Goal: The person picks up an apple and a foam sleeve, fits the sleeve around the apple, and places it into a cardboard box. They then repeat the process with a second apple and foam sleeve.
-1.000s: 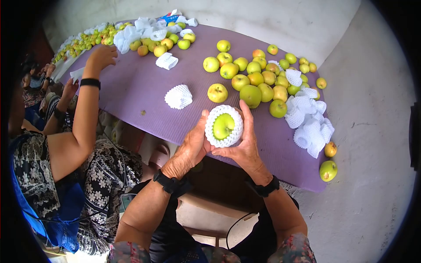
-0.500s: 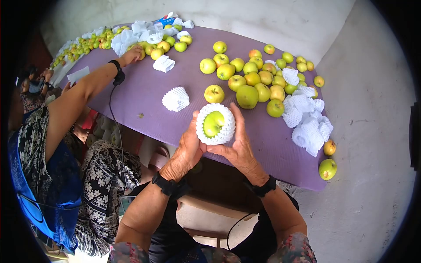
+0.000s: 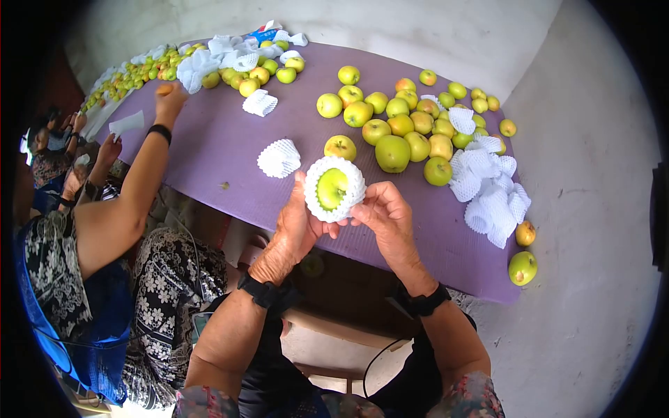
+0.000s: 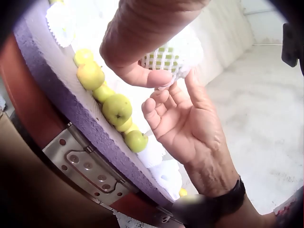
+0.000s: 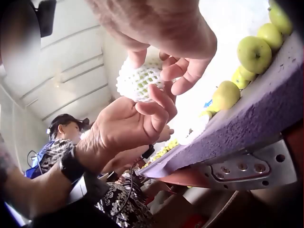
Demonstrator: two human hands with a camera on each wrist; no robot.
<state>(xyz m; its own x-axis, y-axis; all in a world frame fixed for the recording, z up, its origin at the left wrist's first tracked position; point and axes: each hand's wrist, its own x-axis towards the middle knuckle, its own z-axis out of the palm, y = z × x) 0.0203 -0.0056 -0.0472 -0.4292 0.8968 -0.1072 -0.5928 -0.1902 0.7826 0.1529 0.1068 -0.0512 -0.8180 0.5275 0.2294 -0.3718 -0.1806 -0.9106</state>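
A green apple (image 3: 332, 189) sits in a white foam net (image 3: 353, 182), its top showing through the round opening. My left hand (image 3: 298, 221) holds the wrapped apple from the left and below, above the table's front edge. On the other side, my right hand (image 3: 387, 214) pinches the net's lower right edge between thumb and curled fingers. In the left wrist view, green skin shows through the mesh of the foam net (image 4: 164, 58). The right wrist view shows the left hand (image 5: 130, 124) cupped under the netted apple.
Loose apples (image 3: 401, 125) lie on the purple table (image 3: 223, 146), with a pile of empty foam nets (image 3: 488, 191) at the right. A foam net (image 3: 279, 158) stands just beyond my hands. At left, another person's arm (image 3: 143, 174) reaches over the table. A wall (image 3: 578, 174) borders the right.
The wrapped apple has moved slightly left. My right hand has shifted from cupping its side to pinching the net's edge. The neighbour's hand reached to the apples and drew back with one.
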